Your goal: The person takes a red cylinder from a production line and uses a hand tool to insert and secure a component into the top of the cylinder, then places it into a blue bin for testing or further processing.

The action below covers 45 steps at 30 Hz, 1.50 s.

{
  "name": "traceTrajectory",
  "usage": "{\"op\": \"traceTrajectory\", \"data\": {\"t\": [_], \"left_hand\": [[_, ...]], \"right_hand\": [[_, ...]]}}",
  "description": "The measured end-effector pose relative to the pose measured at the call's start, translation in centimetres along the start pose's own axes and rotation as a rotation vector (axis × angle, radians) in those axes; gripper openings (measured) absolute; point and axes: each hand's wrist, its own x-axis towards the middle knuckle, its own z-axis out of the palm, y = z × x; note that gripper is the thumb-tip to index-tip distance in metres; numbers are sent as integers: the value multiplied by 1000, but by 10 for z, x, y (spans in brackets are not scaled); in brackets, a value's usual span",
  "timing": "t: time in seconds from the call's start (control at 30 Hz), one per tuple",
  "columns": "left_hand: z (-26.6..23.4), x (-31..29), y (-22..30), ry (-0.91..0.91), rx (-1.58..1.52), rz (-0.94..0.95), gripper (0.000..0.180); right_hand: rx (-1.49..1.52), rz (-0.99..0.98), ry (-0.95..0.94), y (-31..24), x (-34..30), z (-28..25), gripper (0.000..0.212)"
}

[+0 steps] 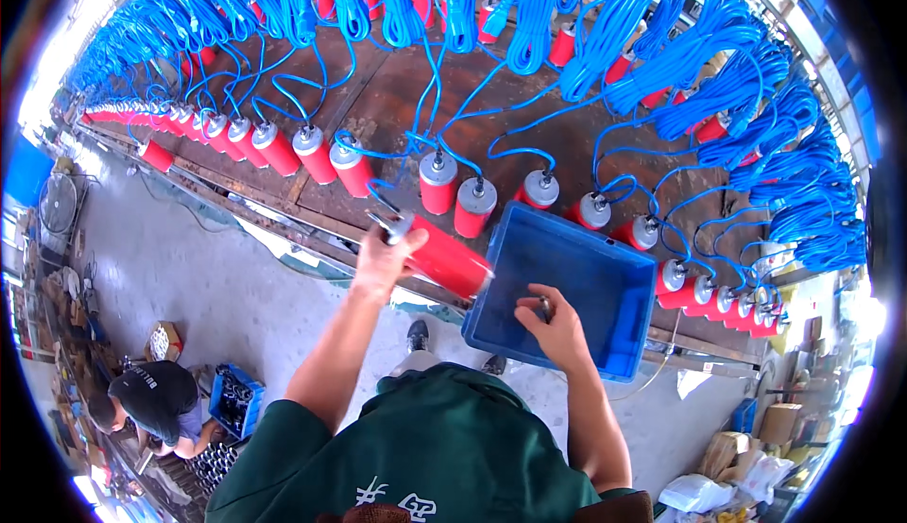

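My left hand (pixel 383 260) grips a red cylinder (pixel 452 263) by its grey metal end and holds it tilted at the table's near edge. The cylinder's far end reaches the left rim of a blue plastic bin (pixel 642 320). A blue cable passes close to its capped end; whether it is joined there cannot be seen. Over the bin, my right hand (pixel 559 332) has its fingers curled around a small dark metal piece (pixel 543 308), too small to name. Just beyond, red cylinders with grey caps (pixel 475 206) stand on the table, blue cables coming from their tops.
The brown table (pixel 378 98) curves across the view with rows of red cylinders along its edge. Bundled blue cables (pixel 529 13) lie along its far side. A co-worker (pixel 161 395) crouches at lower left beside a blue crate (pixel 236 400). White sacks (pixel 699 492) lie lower right.
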Motion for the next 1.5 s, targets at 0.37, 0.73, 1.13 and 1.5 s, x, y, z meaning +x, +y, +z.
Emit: {"op": "traceTrajectory", "data": {"t": [0.37,0.73,1.13,1.5], "left_hand": [[-35,131,25,330,1046,629,83],[-30,164,8,316,1050,636,83],[-23,173,5,334,1044,608,85],[-16,114,2,503,975,697,76]], "right_hand": [[103,215,175,17,-48,-28,40],[172,218,127,23,-43,-7,33],[117,140,69,16,-41,-5,28],[132,170,196,33,-60,-24,15]]}}
